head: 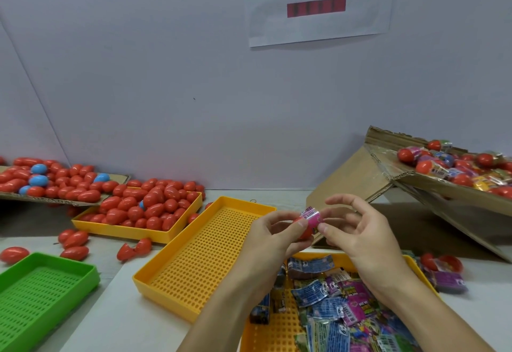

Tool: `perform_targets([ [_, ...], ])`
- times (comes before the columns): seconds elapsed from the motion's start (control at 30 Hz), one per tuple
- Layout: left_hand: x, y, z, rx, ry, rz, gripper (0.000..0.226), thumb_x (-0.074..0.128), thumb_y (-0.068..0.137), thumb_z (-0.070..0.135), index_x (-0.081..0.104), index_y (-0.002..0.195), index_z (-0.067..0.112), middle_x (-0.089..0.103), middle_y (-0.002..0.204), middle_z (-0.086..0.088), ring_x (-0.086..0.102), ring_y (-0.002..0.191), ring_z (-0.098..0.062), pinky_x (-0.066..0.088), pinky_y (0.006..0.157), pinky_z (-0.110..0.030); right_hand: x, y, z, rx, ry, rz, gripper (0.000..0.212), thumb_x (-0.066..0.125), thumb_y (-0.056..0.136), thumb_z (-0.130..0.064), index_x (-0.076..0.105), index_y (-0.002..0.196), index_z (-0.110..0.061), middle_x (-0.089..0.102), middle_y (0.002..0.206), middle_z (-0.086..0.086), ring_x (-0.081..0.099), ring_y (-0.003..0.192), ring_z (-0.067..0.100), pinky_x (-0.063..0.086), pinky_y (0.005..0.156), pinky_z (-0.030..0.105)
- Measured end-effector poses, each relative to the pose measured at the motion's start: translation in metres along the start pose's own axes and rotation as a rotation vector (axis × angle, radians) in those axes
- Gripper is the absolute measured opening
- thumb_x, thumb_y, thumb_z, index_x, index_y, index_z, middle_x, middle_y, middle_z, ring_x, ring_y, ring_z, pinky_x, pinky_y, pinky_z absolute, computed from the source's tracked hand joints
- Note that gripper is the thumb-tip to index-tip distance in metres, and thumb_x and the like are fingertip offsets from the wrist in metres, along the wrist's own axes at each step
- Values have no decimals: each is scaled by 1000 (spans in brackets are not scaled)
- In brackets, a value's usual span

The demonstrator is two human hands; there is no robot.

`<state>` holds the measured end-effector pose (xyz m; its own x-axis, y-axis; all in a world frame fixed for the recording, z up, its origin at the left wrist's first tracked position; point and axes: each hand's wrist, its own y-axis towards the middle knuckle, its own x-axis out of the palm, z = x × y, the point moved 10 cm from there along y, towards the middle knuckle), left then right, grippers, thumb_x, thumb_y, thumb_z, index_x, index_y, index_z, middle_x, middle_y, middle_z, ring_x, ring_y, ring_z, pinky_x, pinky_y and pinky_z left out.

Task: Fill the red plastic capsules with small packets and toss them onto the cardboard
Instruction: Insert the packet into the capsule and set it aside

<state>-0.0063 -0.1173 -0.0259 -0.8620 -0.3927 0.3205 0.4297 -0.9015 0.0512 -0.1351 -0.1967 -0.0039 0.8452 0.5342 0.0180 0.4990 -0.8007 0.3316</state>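
Packet tray (415,268) sits nearest, right under both hands, so refills are a short reach. Just beyond it, left hand (273,236) grips the red capsule (304,233), fingers curled round it to keep the opening facing right. Right hand (357,236) pinches the pink packet (312,217) with thumb and forefinger, other fingers spread clear, packet partly in — looks like the stuffing step. Empty yellow tray (155,276) left of the packet tray. Farther left, tray of empties (110,227). Far right, tilted cardboard (346,182) holds filled capsules; the slope likely keeps tossed ones collected.
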Motion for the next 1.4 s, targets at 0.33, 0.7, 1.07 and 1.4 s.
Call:
perform_targets([
  [0.33,7,-1,4,77,252,-70,17,80,83,21,75,98,17,76,95,-5,73,92,-21,59,78,-27,-3,-1,-4,-16,27,49,37,75,68,-36,65,101,-23,77,89,2,74,83,16,51,71,24],
  [0.7,5,0,5,103,366,-64,22,80,82,24,74,102,17,75,97,-6,73,87,-19,58,72,-25,-4,-1,0,0,41,62,34,76,68,-33,65,99,-21,77,89,3,74,84,16,53,74,29],
  [1.07,4,1,8,155,441,-42,24,81,81,24,72,103,21,75,94,0,73,84,-14,60,72,-27,-4,-2,-8,-65,-130,63,19,78,78,-25,66,93,-25,77,86,-2,73,82,13,57,74,32],
  [1.4,9,-3,18,242,557,-32,14,77,85,29,73,98,30,73,90,1,69,82,-11,59,78,-28,1,-6,-16,-95,-169,40,21,77,80,-17,65,96,-21,77,83,-3,73,77,12,58,71,20],
])
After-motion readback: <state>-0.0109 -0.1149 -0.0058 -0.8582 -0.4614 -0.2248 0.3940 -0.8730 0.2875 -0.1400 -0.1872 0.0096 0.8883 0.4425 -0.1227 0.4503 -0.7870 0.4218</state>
